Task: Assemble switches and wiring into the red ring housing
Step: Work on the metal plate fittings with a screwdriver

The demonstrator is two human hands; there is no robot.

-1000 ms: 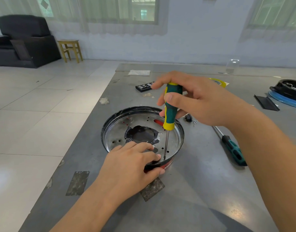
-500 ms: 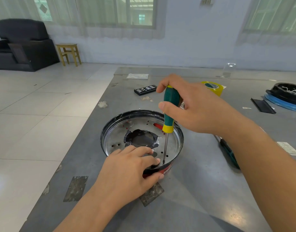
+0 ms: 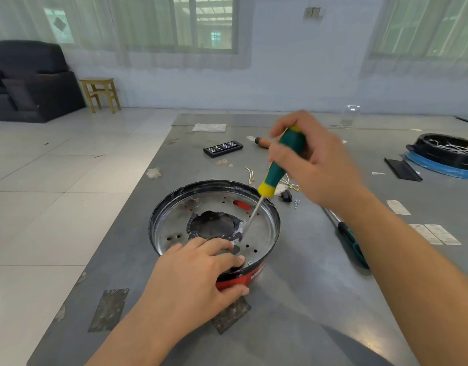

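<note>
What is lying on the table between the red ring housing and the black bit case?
In the head view, thin gold-tipped wires lie between the red ring housing and the black bit case; otherwise bare table.

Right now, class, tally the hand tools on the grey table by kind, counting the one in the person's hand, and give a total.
Green-handled screwdrivers: 2, one gripped in the right hand at, one lying on the table
Orange-handled tool, kind unclear: 1
Black bit set case: 1
Total: 4
</note>
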